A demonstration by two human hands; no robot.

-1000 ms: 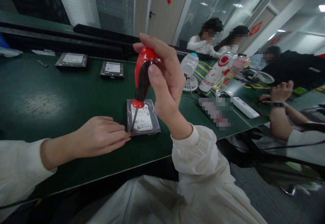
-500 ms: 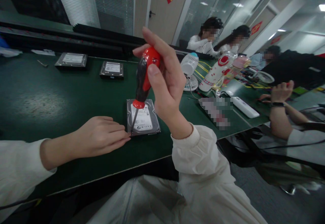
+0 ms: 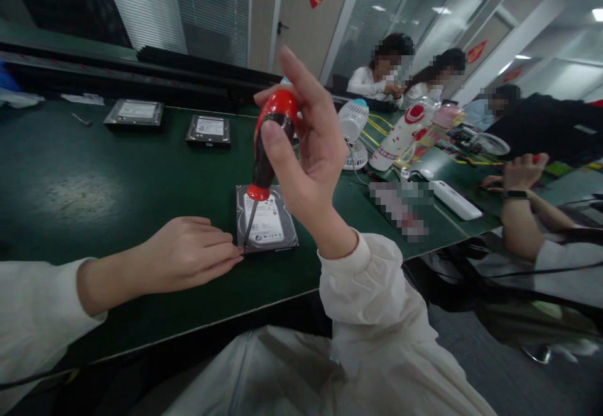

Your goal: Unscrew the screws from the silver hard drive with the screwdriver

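A hard drive [image 3: 276,205] with a white label lies flat on the green table in front of me. My right hand [image 3: 313,146] is closed around the red and black handle of a screwdriver [image 3: 272,142], thumb on the near side and index finger raised. The screwdriver leans slightly, its thin shaft coming down to the drive's near left corner. My left hand [image 3: 193,252] is palm down at that same corner, fingers together and fingertips on the drive's edge beside the screwdriver tip. The tip and any screw there are too small to make out.
Two more hard drives, one [image 3: 134,114] at back left and another [image 3: 208,130] nearer the middle, lie on the table [image 3: 108,171]. To the right stand a small white fan [image 3: 353,124], a white and red bottle [image 3: 393,136] and a long white case [image 3: 456,200]. Other people sit beyond.
The screwdriver handle has turned in my right hand, and my thumb has shifted left across it. My left hand and the hard drive stay in place. A person across the room has lowered a hand.
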